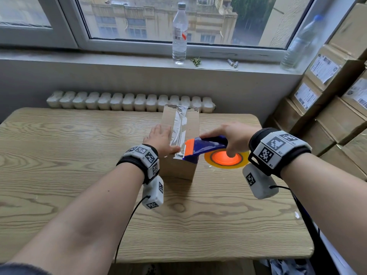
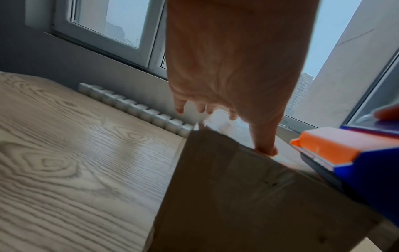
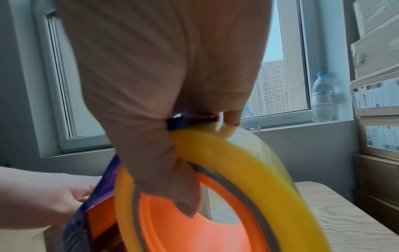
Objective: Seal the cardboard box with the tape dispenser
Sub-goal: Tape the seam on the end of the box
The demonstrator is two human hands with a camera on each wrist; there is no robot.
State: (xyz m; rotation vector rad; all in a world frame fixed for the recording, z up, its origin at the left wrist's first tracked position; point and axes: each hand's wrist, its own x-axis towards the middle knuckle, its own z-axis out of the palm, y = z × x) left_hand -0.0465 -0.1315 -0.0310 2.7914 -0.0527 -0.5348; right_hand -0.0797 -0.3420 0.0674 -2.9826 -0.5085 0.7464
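The cardboard box (image 1: 179, 124) stands near the far edge of the surface (image 1: 59, 175). The right hand (image 1: 232, 135) has its grip closed around the tape dispenser (image 1: 200, 147); the left hand (image 1: 160, 137) lies flat, fingers straight, pressing the tape (image 1: 178, 130). Better to tilt the blade down over the near edge and tear sharply

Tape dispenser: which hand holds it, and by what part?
The right hand grips the tape dispenser by its blue body over the roll; left hand presses flat on the box.

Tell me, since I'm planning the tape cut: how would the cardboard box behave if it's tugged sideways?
The cardboard box stands taller than wide, so it could tip. It looks light and might slide on the smooth table. The left hand pressing flat on its top probably steadies it.
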